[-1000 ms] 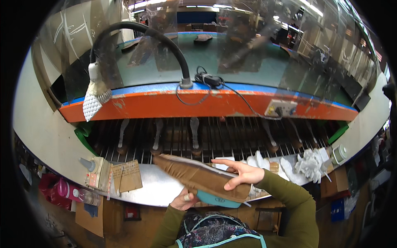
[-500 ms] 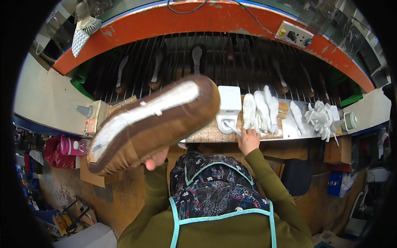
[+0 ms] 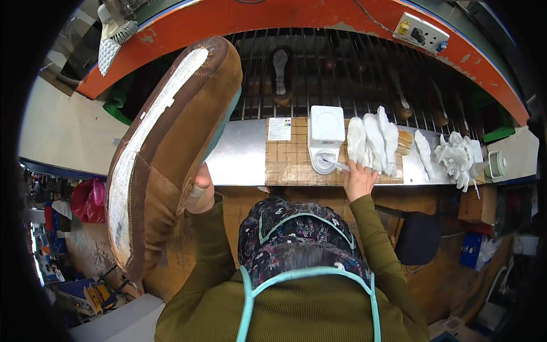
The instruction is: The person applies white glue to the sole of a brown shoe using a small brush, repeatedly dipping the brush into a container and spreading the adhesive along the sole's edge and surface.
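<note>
A brown suede shoe (image 3: 165,148) without an outsole fills the left side, close to the camera. Its white bottom faces up and left, and teal lining shows along its right edge. My left hand (image 3: 200,191) grips the shoe from its right side, with a thumb on the suede and the other fingers hidden. My right hand (image 3: 359,180) is closed around a thin white brush handle (image 3: 337,164). The handle's far end dips into the round mouth of a white pot-like dispenser (image 3: 327,128); any bristles are hidden.
White cloth pieces (image 3: 373,139) and crumpled white gloves (image 3: 456,157) lie right of the dispenser. Behind the bench (image 3: 242,154), a metal rod rack holds several dark shoes (image 3: 280,74). A power socket (image 3: 420,33) sits on the orange beam. A dark chair (image 3: 419,236) stands at lower right.
The shoe has swung from a slant to nearly upright, moving left and uncovering the bench's middle. My right hand keeps the white brush at the dispenser. The whole view has shifted slightly.
</note>
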Demonstrator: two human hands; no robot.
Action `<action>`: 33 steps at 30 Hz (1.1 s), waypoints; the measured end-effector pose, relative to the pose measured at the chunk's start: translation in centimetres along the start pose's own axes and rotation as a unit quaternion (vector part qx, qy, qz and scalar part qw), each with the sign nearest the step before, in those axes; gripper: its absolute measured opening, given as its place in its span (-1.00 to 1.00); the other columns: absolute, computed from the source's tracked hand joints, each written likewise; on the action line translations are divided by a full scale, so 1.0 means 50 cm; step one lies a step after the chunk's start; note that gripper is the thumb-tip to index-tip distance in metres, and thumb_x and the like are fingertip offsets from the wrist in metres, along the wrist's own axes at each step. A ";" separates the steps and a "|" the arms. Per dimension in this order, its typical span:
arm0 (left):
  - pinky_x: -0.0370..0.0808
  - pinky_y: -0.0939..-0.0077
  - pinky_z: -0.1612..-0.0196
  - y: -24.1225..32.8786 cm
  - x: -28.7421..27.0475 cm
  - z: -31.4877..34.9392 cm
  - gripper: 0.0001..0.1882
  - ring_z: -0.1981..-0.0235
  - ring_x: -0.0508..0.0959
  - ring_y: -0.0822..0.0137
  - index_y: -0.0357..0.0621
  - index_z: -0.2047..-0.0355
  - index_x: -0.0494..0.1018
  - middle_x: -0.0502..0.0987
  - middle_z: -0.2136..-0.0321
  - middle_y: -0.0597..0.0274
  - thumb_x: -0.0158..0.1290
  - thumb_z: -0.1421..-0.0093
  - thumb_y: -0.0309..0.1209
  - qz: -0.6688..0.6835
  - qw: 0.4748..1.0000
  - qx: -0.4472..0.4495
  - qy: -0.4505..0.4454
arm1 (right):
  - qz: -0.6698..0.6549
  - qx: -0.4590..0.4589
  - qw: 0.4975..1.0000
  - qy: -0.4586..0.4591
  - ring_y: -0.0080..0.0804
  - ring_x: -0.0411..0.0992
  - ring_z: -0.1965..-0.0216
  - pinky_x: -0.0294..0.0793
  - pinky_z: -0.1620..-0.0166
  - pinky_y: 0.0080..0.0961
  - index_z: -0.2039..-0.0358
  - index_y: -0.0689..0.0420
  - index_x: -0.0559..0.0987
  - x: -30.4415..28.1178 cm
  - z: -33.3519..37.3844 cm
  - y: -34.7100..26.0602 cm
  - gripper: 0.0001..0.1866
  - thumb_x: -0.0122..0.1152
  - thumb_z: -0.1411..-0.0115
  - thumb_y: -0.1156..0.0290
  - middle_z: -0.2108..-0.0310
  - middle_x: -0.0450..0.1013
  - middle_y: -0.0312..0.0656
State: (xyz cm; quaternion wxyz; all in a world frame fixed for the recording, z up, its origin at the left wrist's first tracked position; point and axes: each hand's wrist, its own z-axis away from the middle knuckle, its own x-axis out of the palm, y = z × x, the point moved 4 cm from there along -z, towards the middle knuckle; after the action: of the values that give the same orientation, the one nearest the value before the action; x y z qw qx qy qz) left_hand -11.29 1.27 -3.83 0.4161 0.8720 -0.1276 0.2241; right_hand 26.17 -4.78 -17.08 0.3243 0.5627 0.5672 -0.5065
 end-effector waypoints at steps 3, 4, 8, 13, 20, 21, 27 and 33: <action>0.13 0.24 -0.30 0.001 0.039 -0.004 -0.14 -0.20 0.28 0.23 -0.14 -0.20 0.23 0.30 -0.17 0.26 0.38 0.10 -0.26 -0.122 0.991 0.049 -0.036 | 0.010 -0.024 1.000 0.013 -0.22 0.38 0.36 0.13 0.18 -0.23 0.35 -0.04 0.54 0.033 -0.013 0.005 -0.85 0.15 -0.02 0.44 0.45 0.43 -0.26; 0.12 0.24 -0.30 0.000 0.042 -0.007 -0.16 -0.20 0.28 0.23 -0.15 -0.20 0.22 0.30 -0.17 0.25 0.36 0.08 -0.29 -0.168 0.983 0.060 -0.040 | 0.011 -0.032 0.999 0.020 -0.23 0.38 0.36 0.13 0.18 -0.23 0.35 -0.04 0.54 0.043 -0.018 0.004 -0.85 0.14 -0.02 0.45 0.45 0.43 -0.26; 0.14 0.27 -0.28 -0.008 0.086 -0.003 -0.20 -0.20 0.27 0.21 -0.19 -0.21 0.19 0.28 -0.17 0.19 0.31 0.02 -0.33 -0.231 0.972 0.022 -0.036 | 0.050 -0.095 0.993 0.049 -0.24 0.37 0.35 0.13 0.16 -0.22 0.35 -0.06 0.55 0.059 -0.026 0.003 -0.82 0.14 0.02 0.47 0.44 0.43 -0.27; 0.23 0.29 -0.24 -0.018 0.117 0.000 -0.23 -0.20 0.27 0.18 -0.18 -0.22 0.17 0.23 -0.19 0.11 0.26 -0.04 -0.33 -0.217 0.975 0.022 -0.041 | 0.009 -0.051 0.998 -0.043 -0.25 0.42 0.40 0.13 0.11 -0.18 0.41 -0.04 0.59 0.044 -0.032 0.019 -0.89 0.16 -0.02 0.44 0.48 0.48 -0.26; 0.35 0.31 -0.18 -0.041 0.130 0.010 -0.28 -0.21 0.27 0.14 -0.17 -0.24 0.13 0.16 -0.22 0.00 0.18 -0.11 -0.33 -0.162 0.986 0.005 -0.044 | -0.273 0.181 0.921 -0.209 -0.35 0.43 0.57 0.30 0.38 -0.43 0.39 0.04 0.60 0.098 -0.011 0.108 -0.82 0.14 -0.20 0.23 0.61 0.50 -0.20; 0.36 0.32 -0.17 -0.049 0.135 0.010 -0.29 -0.21 0.27 0.13 -0.16 -0.24 0.13 0.15 -0.23 -0.02 0.17 -0.12 -0.33 -0.151 0.988 -0.002 -0.043 | -0.353 0.231 0.870 -0.254 -0.43 0.41 0.57 0.29 0.44 -0.50 0.39 0.07 0.59 0.102 -0.002 0.115 -0.80 0.12 -0.21 0.23 0.62 0.49 -0.22; 0.47 0.34 -0.12 -0.115 0.146 0.023 -0.33 -0.21 0.28 0.10 -0.15 -0.26 0.10 0.09 -0.25 -0.11 0.10 -0.19 -0.33 -0.048 0.997 -0.054 -0.012 | -0.595 0.212 0.740 -0.231 -0.65 0.40 0.52 0.27 0.49 -0.72 0.31 0.18 0.58 0.063 -0.003 0.090 -0.89 0.23 -0.16 0.46 0.50 0.50 -0.30; 0.39 0.15 -0.18 -0.146 0.207 -0.003 -0.28 -0.29 0.13 -0.13 0.06 -0.26 0.07 0.04 -0.27 -0.21 0.15 -0.14 -0.31 -0.163 0.915 0.336 -0.154 | -0.351 -0.105 0.911 0.190 -0.46 0.41 0.44 0.29 0.24 -0.56 0.32 0.14 0.66 -0.371 -0.090 -0.110 -0.82 0.34 0.00 0.56 0.47 0.51 -0.24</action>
State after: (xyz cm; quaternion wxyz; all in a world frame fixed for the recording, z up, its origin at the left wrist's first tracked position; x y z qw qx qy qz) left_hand 0.61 5.56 -3.47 0.1047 0.9928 0.0368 0.0460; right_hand 24.67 -5.47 2.71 0.0694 0.3757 0.8288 -0.4089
